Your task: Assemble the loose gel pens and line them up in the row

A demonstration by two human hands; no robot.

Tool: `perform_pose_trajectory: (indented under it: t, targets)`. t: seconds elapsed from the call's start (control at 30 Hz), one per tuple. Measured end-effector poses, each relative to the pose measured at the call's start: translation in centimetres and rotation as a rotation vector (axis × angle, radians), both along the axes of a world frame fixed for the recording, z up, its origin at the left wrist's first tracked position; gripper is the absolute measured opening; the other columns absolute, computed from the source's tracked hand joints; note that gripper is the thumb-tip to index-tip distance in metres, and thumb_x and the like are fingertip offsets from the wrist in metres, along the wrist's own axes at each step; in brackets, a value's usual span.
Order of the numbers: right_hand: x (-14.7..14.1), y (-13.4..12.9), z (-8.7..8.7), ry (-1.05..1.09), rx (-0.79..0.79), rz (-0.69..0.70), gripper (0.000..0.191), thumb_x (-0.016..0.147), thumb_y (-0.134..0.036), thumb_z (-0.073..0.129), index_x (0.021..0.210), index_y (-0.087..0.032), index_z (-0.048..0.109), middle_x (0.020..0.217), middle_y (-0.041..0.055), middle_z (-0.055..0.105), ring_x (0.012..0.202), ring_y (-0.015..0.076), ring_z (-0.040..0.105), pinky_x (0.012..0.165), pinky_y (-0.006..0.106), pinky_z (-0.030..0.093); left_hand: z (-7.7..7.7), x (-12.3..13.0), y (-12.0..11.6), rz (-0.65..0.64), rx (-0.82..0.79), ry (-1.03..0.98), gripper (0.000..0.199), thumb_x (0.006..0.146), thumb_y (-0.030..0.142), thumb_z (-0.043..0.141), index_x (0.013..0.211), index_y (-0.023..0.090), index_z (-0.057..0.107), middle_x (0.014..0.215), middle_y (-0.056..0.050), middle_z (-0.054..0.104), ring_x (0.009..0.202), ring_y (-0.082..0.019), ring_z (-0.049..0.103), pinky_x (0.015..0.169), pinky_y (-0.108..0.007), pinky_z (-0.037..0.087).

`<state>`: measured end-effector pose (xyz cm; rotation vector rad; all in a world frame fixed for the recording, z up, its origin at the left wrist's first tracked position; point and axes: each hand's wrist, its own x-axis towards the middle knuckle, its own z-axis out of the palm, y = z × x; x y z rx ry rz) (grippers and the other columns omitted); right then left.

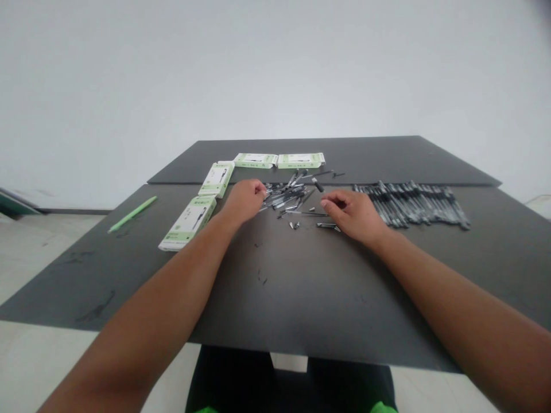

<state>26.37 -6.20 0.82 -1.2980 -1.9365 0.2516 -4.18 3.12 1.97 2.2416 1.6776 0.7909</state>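
My left hand (pixel 246 199) is at the left edge of a loose pile of pen parts (pixel 284 195), clear and black, with its fingers curled together. What it holds, if anything, is hidden. On the pile's right side, my right hand (pixel 355 213) has its thumb and forefinger drawn together; anything between them is too small to make out. Just beyond those fingertips is a short black-and-clear pen piece (pixel 317 184). Small dark pieces (pixel 328 226) lie below the right fingertips, and a thin pen refill (pixel 307 213) points toward them.
Right of my right hand, a row of clear pens with black parts (pixel 413 203) lies side by side. Several green-and-white pen boxes (pixel 187 222) line the pile's left and far sides. A green pen (pixel 132 214) rests farther left on the dark table (pixel 275 298). A seam crosses the tabletop.
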Motion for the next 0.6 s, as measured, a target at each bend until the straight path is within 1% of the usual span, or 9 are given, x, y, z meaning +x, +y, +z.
perform_pose_trajectory:
  t: [0.1,0.2,0.23,0.3,0.37,0.43,0.53,0.6]
  targets:
    - [0.1,0.0,0.0,0.002,-0.006,-0.003,0.027,0.104,-0.039,0.063,0.094,-0.021,0.079,0.095,0.0076,0.084,0.087,0.0266,0.075,0.08,0.037,0.053,-0.3,-0.1,-0.1,-0.029,-0.061,0.086,0.01,0.087,0.029,0.075,0.088,0.021,0.081,0.085,-0.008,0.08,0.078,-0.025,0.069,0.08,-0.038,0.052]
    - [0.1,0.0,0.1,0.002,0.001,-0.023,0.026,0.104,-0.039,0.063,0.093,-0.021,0.079,0.094,0.0073,0.083,0.086,0.026,0.074,0.078,0.037,0.052,-0.4,0.4,-0.5,-0.066,-0.031,0.082,0.013,0.088,0.031,0.075,0.092,0.021,0.082,0.09,-0.009,0.081,0.082,-0.025,0.071,0.082,-0.038,0.053]
    - [0.1,0.0,0.1,0.001,0.004,-0.031,0.026,0.104,-0.039,0.063,0.092,-0.022,0.079,0.094,0.0072,0.083,0.086,0.0257,0.074,0.078,0.037,0.052,-0.4,0.6,-0.7,-0.104,-0.002,0.069,0.014,0.089,0.031,0.074,0.095,0.02,0.082,0.093,-0.009,0.081,0.085,-0.025,0.072,0.083,-0.038,0.053]
    - [0.1,0.0,0.2,0.002,0.01,-0.043,0.027,0.104,-0.039,0.062,0.091,-0.022,0.078,0.091,0.0068,0.082,0.084,0.0253,0.074,0.076,0.036,0.051,-0.4,1.4,-1.1,-0.238,0.057,0.043,0.017,0.092,0.029,0.071,0.101,0.02,0.083,0.103,-0.009,0.082,0.092,-0.025,0.073,0.09,-0.038,0.054]
    - [0.0,0.0,0.3,0.001,0.008,-0.041,0.028,0.104,-0.039,0.062,0.089,-0.022,0.078,0.087,0.0063,0.081,0.082,0.0249,0.072,0.075,0.036,0.05,-0.6,2.4,-1.7,-0.384,0.079,0.072,0.02,0.095,0.031,0.071,0.106,0.021,0.084,0.106,-0.009,0.082,0.1,-0.026,0.073,0.098,-0.041,0.054]
    - [0.0,0.0,0.3,0.002,0.005,-0.039,0.028,0.104,-0.039,0.061,0.088,-0.022,0.076,0.084,0.0057,0.079,0.08,0.0245,0.071,0.074,0.036,0.049,-0.8,3.3,-2.2,-0.488,0.108,0.099,0.02,0.096,0.031,0.073,0.109,0.02,0.084,0.11,-0.009,0.082,0.107,-0.027,0.072,0.105,-0.044,0.052]
    - [-0.1,0.0,0.3,0.004,0.009,-0.039,0.028,0.103,-0.039,0.061,0.086,-0.022,0.076,0.084,0.0055,0.079,0.08,0.0244,0.071,0.074,0.036,0.049,-1.2,4.4,-2.6,-0.582,0.147,0.146,0.022,0.1,0.03,0.071,0.115,0.02,0.083,0.114,-0.011,0.081,0.111,-0.027,0.071,0.107,-0.045,0.05]
    - [-0.1,0.0,0.3,0.005,0.011,-0.039,0.028,0.103,-0.038,0.062,0.086,-0.022,0.075,0.086,0.006,0.08,0.081,0.0247,0.072,0.075,0.036,0.049,-1.4,4.8,-2.6,-0.603,0.169,0.171,0.024,0.102,0.03,0.069,0.118,0.019,0.084,0.116,-0.012,0.08,0.114,-0.028,0.069,0.107,-0.045,0.05]
